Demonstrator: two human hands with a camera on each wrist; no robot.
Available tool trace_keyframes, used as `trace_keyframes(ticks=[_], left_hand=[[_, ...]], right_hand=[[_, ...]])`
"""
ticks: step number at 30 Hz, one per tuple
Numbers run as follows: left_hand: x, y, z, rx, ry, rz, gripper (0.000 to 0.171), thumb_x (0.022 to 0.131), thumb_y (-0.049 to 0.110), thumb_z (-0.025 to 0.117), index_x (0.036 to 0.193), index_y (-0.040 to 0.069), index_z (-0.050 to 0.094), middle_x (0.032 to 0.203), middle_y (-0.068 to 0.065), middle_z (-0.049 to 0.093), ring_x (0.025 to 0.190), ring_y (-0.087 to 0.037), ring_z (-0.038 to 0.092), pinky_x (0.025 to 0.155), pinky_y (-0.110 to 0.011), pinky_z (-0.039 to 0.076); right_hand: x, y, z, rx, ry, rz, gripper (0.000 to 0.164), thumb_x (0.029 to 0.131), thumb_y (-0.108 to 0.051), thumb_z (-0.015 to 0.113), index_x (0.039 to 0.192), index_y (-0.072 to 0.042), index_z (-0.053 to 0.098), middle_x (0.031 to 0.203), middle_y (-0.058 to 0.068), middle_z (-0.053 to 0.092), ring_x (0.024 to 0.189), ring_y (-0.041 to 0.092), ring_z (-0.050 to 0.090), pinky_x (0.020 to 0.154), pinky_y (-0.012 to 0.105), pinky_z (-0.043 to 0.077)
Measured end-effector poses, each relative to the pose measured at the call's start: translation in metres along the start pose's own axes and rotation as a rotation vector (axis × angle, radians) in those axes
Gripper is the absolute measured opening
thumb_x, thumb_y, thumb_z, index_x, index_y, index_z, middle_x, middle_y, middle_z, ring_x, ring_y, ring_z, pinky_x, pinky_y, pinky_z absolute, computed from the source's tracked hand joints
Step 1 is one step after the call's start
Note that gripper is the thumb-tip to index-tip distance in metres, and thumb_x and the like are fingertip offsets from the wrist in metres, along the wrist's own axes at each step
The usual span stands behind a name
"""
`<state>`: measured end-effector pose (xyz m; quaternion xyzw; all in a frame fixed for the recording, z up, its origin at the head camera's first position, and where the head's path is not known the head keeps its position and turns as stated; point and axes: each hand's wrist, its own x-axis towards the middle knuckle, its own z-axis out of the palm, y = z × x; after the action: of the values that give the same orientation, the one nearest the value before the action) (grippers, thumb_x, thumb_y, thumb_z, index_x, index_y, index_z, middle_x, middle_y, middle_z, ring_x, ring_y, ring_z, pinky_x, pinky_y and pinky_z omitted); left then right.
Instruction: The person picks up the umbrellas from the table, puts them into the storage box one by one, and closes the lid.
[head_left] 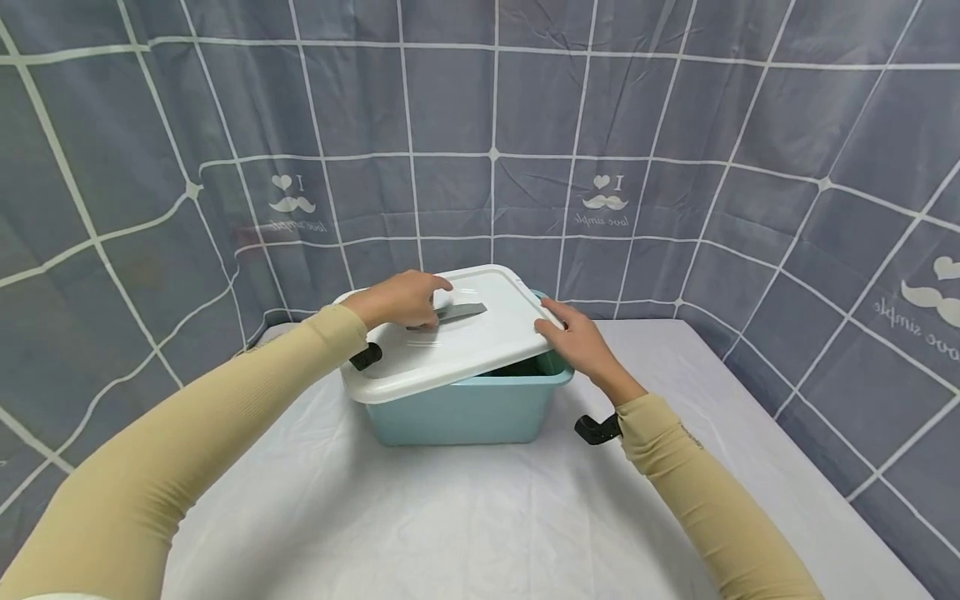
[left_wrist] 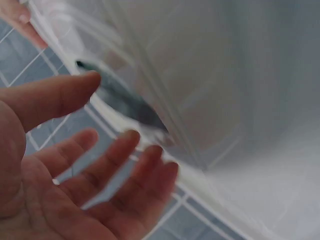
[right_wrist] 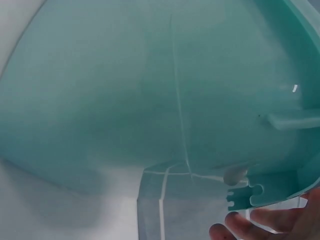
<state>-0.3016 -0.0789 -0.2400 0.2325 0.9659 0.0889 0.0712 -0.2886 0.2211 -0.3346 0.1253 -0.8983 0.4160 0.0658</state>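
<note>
A white lid [head_left: 427,367] lies askew over a light teal plastic box [head_left: 461,414], its left front corner jutting past the rim. At the right corner of the lid, my right hand [head_left: 583,342] holds the edge; the right wrist view has its fingers [right_wrist: 246,226] beside the box's notched end. My left hand [head_left: 401,300] is over the left part of the lid. In the left wrist view, its thumb and loosely bent fingers stand apart. Beyond them on the lid is a grey, pointed, blade-like shape [head_left: 463,312], whose kind I cannot tell.
A dark gap shows between lid and box at the right front, with something green [head_left: 551,363] inside. The table [head_left: 480,517] wears a white cloth. Grey curtains [head_left: 450,200] with white grid lines stand behind and on both sides.
</note>
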Motion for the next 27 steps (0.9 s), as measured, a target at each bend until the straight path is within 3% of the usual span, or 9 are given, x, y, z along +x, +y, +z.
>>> trace_keyframes(ticks=[4,6,10,13,16,20,23,27], left_hand=[[-0.030,-0.016,-0.003,0.006,0.037,-0.080,0.072,0.094,0.026,0.065,0.156,0.007,0.034,0.153,-0.027,0.042,0.142,-0.045,0.039,0.113,-0.059,0.033],[-0.048,-0.024,-0.003,-0.005,0.037,-0.136,0.076,0.095,0.033,0.063,0.158,0.006,0.031,0.157,-0.030,0.033,0.146,-0.050,0.028,0.115,-0.064,0.027],[-0.078,-0.038,0.001,-0.007,0.015,-0.212,0.082,0.096,0.043,0.060,0.158,0.001,0.027,0.155,-0.035,0.033,0.144,-0.054,0.029,0.112,-0.068,0.028],[-0.092,-0.044,0.008,-0.007,0.005,-0.212,0.083,0.098,0.048,0.055,0.156,-0.004,0.027,0.151,-0.036,0.038,0.140,-0.053,0.037,0.109,-0.065,0.034],[-0.097,-0.049,0.016,-0.037,0.009,-0.164,0.077,0.101,0.048,0.050,0.153,-0.006,0.032,0.142,-0.033,0.050,0.131,-0.046,0.050,0.102,-0.061,0.042],[-0.096,-0.055,0.022,-0.074,0.018,-0.109,0.072,0.105,0.044,0.044,0.154,-0.006,0.029,0.144,-0.031,0.050,0.132,-0.044,0.051,0.103,-0.059,0.042],[-0.094,-0.059,0.025,-0.090,0.017,-0.112,0.073,0.106,0.043,0.040,0.157,-0.006,0.022,0.155,-0.035,0.033,0.143,-0.049,0.035,0.111,-0.063,0.032],[-0.091,-0.066,0.026,-0.110,0.016,-0.106,0.071,0.107,0.042,0.037,0.159,-0.004,0.019,0.159,-0.035,0.024,0.147,-0.051,0.024,0.116,-0.064,0.024]], right_hand=[[-0.002,0.001,0.001,-0.003,0.018,0.000,0.060,0.100,-0.040,0.053,0.154,-0.016,0.043,0.161,0.013,0.037,0.143,0.037,0.042,0.112,0.056,0.038],[-0.003,0.001,0.001,-0.004,0.027,0.004,0.060,0.100,-0.040,0.053,0.154,-0.017,0.044,0.160,0.013,0.038,0.141,0.037,0.045,0.110,0.056,0.039],[-0.007,0.001,0.000,0.002,0.036,0.007,0.059,0.100,-0.040,0.053,0.154,-0.017,0.044,0.159,0.013,0.040,0.137,0.037,0.048,0.107,0.056,0.042],[-0.010,0.003,-0.002,0.009,0.044,0.013,0.060,0.100,-0.041,0.054,0.154,-0.019,0.043,0.158,0.012,0.041,0.135,0.036,0.050,0.104,0.055,0.044],[-0.013,0.005,-0.005,0.006,0.061,0.021,0.059,0.100,-0.041,0.053,0.154,-0.019,0.044,0.157,0.013,0.043,0.135,0.035,0.050,0.103,0.054,0.045],[-0.017,0.006,-0.004,-0.004,0.083,0.035,0.060,0.099,-0.042,0.053,0.154,-0.018,0.044,0.156,0.014,0.045,0.138,0.034,0.048,0.105,0.054,0.044],[-0.021,0.005,-0.003,-0.015,0.094,0.033,0.062,0.099,-0.044,0.052,0.153,-0.015,0.044,0.154,0.016,0.046,0.139,0.035,0.047,0.107,0.055,0.042],[-0.027,0.003,0.000,-0.036,0.117,0.011,0.064,0.099,-0.047,0.052,0.153,-0.012,0.045,0.151,0.017,0.050,0.138,0.035,0.048,0.108,0.056,0.042]])
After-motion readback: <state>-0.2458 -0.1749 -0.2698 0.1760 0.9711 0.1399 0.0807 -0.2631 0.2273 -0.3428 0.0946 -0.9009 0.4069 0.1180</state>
